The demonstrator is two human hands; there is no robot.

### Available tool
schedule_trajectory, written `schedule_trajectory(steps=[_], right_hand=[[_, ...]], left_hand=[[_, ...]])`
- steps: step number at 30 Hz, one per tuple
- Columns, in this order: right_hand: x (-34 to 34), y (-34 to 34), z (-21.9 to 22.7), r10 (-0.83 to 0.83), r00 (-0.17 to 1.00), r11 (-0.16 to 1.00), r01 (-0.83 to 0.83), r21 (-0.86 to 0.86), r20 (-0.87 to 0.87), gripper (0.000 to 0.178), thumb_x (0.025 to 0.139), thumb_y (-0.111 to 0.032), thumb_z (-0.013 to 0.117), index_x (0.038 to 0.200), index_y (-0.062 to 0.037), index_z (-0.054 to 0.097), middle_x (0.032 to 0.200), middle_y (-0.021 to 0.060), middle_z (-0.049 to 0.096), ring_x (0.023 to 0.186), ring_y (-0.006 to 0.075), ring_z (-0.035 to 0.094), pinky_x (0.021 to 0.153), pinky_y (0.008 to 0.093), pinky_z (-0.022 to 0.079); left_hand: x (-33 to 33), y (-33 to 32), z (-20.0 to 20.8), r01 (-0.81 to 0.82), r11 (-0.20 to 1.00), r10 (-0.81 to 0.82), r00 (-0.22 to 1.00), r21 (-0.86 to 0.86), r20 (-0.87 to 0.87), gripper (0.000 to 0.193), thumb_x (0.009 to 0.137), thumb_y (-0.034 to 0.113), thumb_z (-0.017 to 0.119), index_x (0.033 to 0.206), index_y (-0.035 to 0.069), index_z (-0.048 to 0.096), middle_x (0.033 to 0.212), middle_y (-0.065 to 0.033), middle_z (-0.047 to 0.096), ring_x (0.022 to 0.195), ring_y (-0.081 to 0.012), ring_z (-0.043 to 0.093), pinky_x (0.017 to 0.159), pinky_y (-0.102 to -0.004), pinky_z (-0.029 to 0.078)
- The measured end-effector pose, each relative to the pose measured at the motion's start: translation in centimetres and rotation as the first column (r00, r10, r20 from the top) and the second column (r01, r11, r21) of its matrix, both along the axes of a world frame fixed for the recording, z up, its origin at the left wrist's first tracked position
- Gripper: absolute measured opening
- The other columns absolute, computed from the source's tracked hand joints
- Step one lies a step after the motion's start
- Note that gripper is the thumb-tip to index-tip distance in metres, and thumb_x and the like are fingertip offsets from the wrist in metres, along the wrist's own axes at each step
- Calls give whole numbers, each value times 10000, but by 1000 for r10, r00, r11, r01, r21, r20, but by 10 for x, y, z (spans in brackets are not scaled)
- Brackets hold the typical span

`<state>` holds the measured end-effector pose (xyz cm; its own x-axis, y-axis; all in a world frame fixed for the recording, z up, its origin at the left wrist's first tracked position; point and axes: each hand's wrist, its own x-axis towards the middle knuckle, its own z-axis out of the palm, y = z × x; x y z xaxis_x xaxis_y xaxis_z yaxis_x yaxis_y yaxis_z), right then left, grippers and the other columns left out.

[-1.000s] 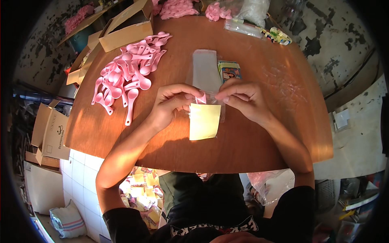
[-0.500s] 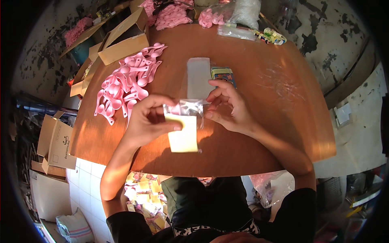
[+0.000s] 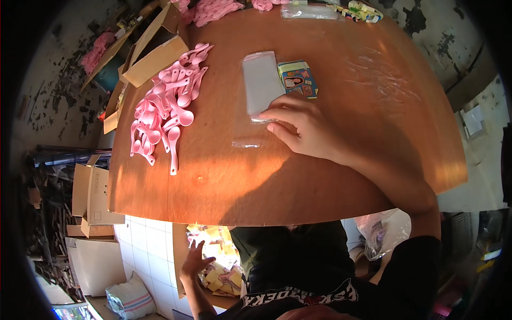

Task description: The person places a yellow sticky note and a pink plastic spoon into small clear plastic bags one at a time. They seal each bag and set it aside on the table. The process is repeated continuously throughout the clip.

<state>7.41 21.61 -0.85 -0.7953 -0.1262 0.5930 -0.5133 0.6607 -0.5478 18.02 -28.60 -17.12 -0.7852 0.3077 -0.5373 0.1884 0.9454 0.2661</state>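
My right hand [image 3: 306, 128] reaches over the table to a stack of clear plastic bags [image 3: 261, 88]. Its fingertips touch the stack's near end, and the thumb stands apart from them. From under that end, a transparent strip of plastic [image 3: 248, 143] stretches toward me. Beside the bags, close to my right hand, lies a small pile of printed cards [image 3: 300, 81], blue and yellow. Below the table edge, my left hand [image 3: 197, 261] hangs with spread fingers at a carton filled with small yellow-and-clear packets [image 3: 221, 277]; nothing shows in it.
Pink plastic scoops [image 3: 162, 109] lie heaped on the left of the brown table [image 3: 224, 181]. An opened cardboard box [image 3: 154, 58] stands behind them. More plastic sleeves [image 3: 312, 12] lie at the far edge. Thin plastic scraps [image 3: 381, 80] are on the right.
The clear packet with a yellow card has left my hands. My left hand has dropped from above the table to the carton of packets. My right hand has moved onto the bag stack.
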Motion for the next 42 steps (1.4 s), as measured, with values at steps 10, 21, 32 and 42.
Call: schedule_trajectory(steps=[10, 21, 32, 42], right_hand=[[2, -12, -13, 146, 986, 958, -120, 259, -86, 101, 795, -147, 715, 811, -48, 705, 949, 38, 622, 956, 235, 553, 840, 369, 456], [-9, 27, 7, 13, 999, 979, -23, -204, -51, 120, 872, -107, 679, 918, 1, 701, 877, 99, 668, 837, 205, 649, 777, 306, 498], [-11, 64, 23, -123, 984, 904, 165, 394, -130, 149, 812, -48, 684, 960, -31, 702, 999, 130, 651, 839, 315, 615, 807, 381, 499], [10, 12, 29, -221, 958, 875, 112, -471, -183, 126, 919, -66, 646, 1000, 30, 647, 911, 70, 680, 798, 132, 646, 697, 260, 518]], left_hand=[[-71, 189, 191, 518, 132, -687, 662, 845, -298, 433, 828, 99, 734, 1232, 36, 589, 1213, -134, 625, 983, -299, 655, 835, -380, 540], [-197, 297, 140, -75, -7, -228, 971, 997, 71, 253, 869, 9, 694, 1103, -2, 599, 1035, -81, 684, 957, -120, 634, 856, -293, 533], [-198, 280, 166, -94, 33, 86, 992, 995, 90, 327, 895, 77, 684, 1192, -9, 578, 988, -84, 714, 868, -117, 666, 769, -261, 542], [-193, 281, 160, 37, 129, 4, 999, 991, -37, 378, 877, -38, 649, 1244, -55, 558, 965, -128, 722, 878, -112, 670, 792, -244, 556]])
